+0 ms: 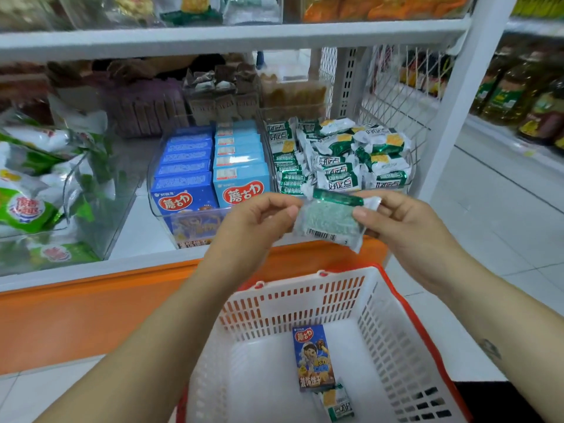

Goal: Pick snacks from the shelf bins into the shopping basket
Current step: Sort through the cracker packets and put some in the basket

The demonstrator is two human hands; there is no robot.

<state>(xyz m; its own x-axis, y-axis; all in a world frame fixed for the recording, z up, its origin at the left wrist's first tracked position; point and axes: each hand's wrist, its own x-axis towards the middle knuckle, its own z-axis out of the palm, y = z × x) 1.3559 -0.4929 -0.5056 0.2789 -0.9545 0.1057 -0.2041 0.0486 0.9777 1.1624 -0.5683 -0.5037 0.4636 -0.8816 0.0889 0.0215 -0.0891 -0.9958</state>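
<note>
A green-and-white snack packet (331, 219) hangs above the white shopping basket (393, 325), its barcode side facing me. My left hand (259, 218) pinches its left edge and my right hand (396, 221) pinches its right edge. Inside the basket lie a dark blue snack box (312, 357) and one more green-and-white packet (337, 404). Just behind my hands, a clear shelf bin (345, 154) is heaped with the same green packets.
A clear bin of blue snack boxes (210, 169) stands left of the green packets. Green-and-white bags (33, 190) fill a bin at far left. An orange shelf base (91, 312) runs below. Bottles (518, 96) line a shelf at right across a tiled aisle.
</note>
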